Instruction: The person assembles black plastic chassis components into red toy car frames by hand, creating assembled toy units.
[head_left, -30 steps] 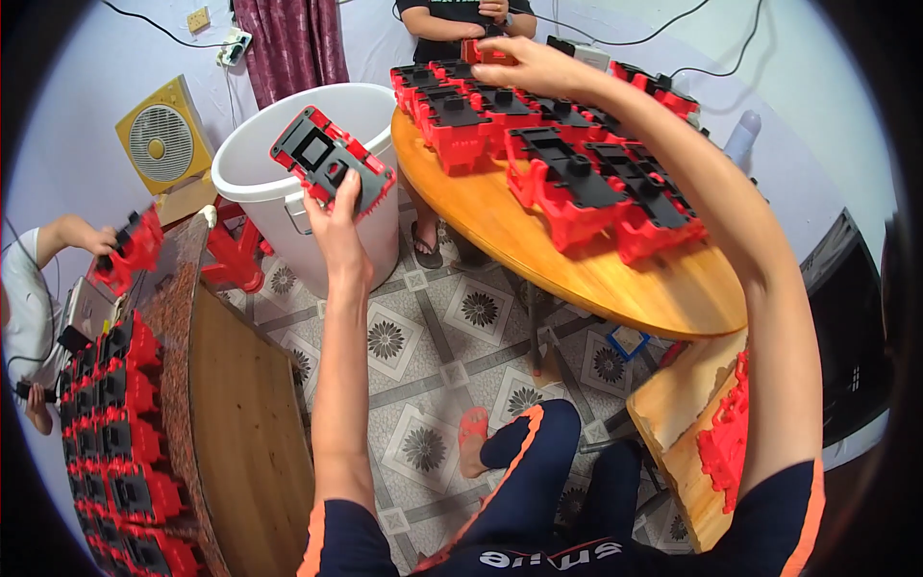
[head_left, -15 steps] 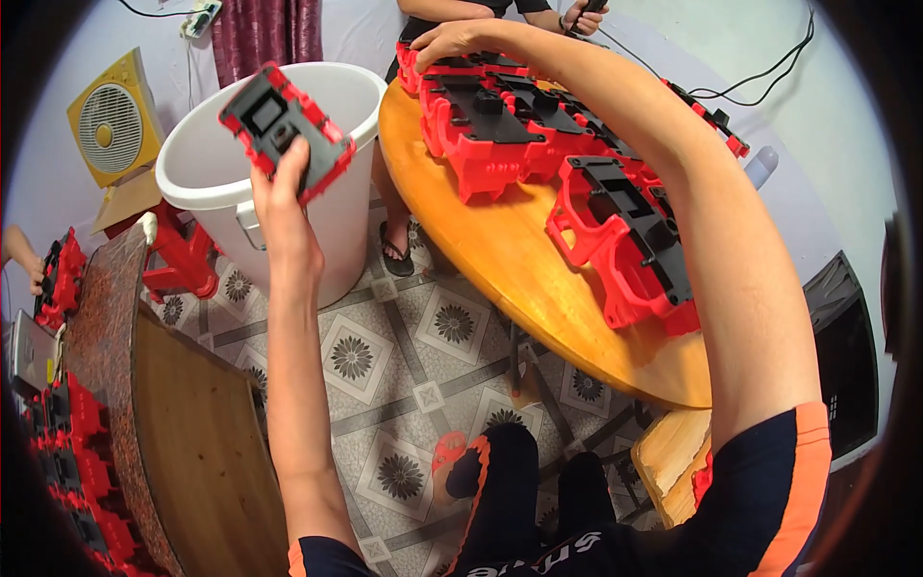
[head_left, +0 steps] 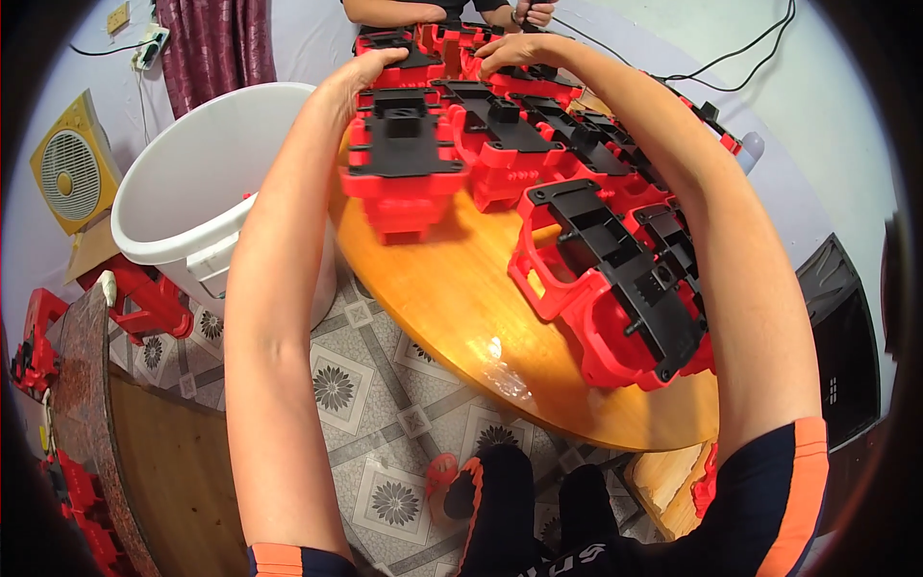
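Observation:
My left hand (head_left: 367,75) reaches to the far left of the round wooden table (head_left: 452,298). Its thumb presses on the black top of a red and black plastic casing (head_left: 411,63), its other fingers hidden. Alongside, my right hand (head_left: 510,55) curls its fingers onto the red edge of another casing (head_left: 534,85); its exact grip is partly hidden. Nearer me stands a casing (head_left: 404,144) with a flat black top and red sides, slightly blurred. Several more sit close together to its right, including a large one (head_left: 615,279) with open red loops.
A big white bucket (head_left: 183,252) stands left of the table. At the lower left, a stone-topped counter (head_left: 87,385) bears more red parts. Across the table sits another person (head_left: 399,12). A yellow fan (head_left: 72,173) and red stool (head_left: 149,298) are further left.
My left hand has swung from above the bucket to the table's far end with the casing it held. My right hand has shifted right, and the view has moved.

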`<state>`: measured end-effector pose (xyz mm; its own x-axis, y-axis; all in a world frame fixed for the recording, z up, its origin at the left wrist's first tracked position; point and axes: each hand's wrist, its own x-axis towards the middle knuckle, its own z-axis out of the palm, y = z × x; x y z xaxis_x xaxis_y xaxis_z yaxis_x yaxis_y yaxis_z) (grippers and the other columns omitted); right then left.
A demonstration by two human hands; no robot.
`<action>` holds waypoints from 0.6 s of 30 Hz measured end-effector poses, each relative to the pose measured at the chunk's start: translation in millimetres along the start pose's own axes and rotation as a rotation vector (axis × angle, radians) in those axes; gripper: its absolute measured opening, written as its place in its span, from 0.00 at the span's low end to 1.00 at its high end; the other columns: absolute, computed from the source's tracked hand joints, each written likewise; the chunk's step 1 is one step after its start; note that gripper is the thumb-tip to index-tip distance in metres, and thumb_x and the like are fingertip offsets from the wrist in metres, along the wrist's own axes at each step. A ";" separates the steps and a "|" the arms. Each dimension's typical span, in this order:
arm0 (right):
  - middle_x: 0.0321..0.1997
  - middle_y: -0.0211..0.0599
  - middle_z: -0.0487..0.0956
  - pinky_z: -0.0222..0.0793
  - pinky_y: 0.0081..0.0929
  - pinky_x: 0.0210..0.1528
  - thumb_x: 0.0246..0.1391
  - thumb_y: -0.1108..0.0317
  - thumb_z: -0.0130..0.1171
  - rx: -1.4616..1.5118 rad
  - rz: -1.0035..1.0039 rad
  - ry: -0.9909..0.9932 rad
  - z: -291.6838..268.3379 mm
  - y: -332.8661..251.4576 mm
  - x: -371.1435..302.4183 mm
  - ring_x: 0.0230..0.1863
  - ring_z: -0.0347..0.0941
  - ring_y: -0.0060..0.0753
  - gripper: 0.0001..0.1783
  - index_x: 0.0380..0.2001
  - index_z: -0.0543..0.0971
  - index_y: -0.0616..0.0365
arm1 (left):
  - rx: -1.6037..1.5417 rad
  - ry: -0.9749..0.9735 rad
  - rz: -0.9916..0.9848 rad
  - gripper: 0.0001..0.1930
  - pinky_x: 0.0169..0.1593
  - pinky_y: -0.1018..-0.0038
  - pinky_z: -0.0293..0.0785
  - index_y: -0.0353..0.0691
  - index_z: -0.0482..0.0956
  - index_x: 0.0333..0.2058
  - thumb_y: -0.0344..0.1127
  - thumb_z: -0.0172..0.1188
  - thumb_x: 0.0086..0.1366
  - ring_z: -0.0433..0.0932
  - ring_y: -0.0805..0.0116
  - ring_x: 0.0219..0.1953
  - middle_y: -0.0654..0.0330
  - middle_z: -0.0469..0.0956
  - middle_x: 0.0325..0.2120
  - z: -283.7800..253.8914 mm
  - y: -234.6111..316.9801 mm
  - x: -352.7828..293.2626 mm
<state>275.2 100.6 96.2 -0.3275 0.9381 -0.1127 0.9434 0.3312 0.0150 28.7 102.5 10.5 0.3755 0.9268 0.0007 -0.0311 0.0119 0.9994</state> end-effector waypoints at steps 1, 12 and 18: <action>0.63 0.43 0.70 0.57 0.34 0.65 0.41 0.44 0.61 0.003 -0.004 0.003 0.2 -1.0 -0.7 0.63 0.65 0.42 0.45 0.63 0.67 0.50 | 0.005 0.004 0.000 0.27 0.35 0.67 0.79 0.37 0.74 0.48 0.55 0.59 0.60 0.80 0.66 0.30 0.53 0.81 0.36 -7.6 -2.0 13.6; 0.63 0.44 0.69 0.55 0.35 0.67 0.56 0.31 0.47 0.225 -0.280 0.236 13.5 -28.5 1.3 0.65 0.62 0.42 0.42 0.64 0.65 0.48 | -0.186 0.198 0.164 0.51 0.62 0.56 0.62 0.45 0.46 0.69 0.78 0.35 0.58 0.67 0.52 0.60 0.44 0.59 0.63 -26.2 -22.5 -51.7; 0.58 0.46 0.74 0.60 0.36 0.63 0.53 0.40 0.57 -0.086 -0.336 0.240 13.3 -63.4 8.0 0.61 0.67 0.45 0.35 0.59 0.71 0.48 | 0.054 -0.033 0.704 0.45 0.60 0.70 0.67 0.44 0.56 0.66 0.38 0.71 0.52 0.69 0.65 0.59 0.53 0.66 0.59 14.9 -57.0 -202.6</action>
<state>213.4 85.7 81.2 -0.6283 0.7702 0.1093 0.7779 0.6203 0.1009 -31.8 -91.5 -46.0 0.3107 0.6957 0.6477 -0.2315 -0.6055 0.7614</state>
